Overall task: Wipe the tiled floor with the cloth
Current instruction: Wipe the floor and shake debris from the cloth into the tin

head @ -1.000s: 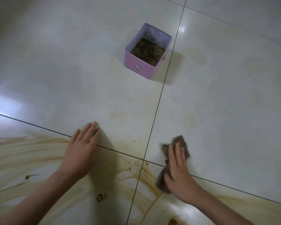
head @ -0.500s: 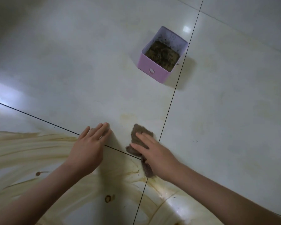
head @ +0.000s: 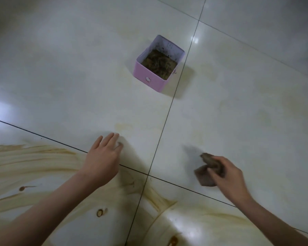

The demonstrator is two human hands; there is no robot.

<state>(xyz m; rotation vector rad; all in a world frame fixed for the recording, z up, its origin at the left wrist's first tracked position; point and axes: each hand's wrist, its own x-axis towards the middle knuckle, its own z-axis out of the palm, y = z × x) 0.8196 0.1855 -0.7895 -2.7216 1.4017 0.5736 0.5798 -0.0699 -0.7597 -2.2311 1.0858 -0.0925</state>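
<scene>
Now the right hand [head: 228,174] has its fingers curled round the brown cloth [head: 204,177], which is bunched into a wad and blurred with motion. Whether the cloth is pressed to the tiled floor [head: 69,89] or just off it, I cannot tell. The left hand [head: 103,157] lies well to the left of the grip, across the dark grout line [head: 163,128], fingers straight and flat on the tile as a prop.

This looks like mid-wipe, a sideways pass, and plenty is left. The brown streaks [head: 34,157] fan out to the left of the grip and nearer the person. More of them curl just below the grip, on the near side of the cross joint. The tile right under the cloth looks almost clean. So the next stroke probably needs to come back toward the body and leftward, cloth flattened and pushed down into that muck. The pink box [head: 149,79] of dark debris stands well beyond the grip, up and to the left, out of the way.

Against half a second ago, the cloth was left of the grout line, close by the left hand, under flatter fingers. It has swung right across the line and is bunched tighter. The left hand has hardly shifted.
</scene>
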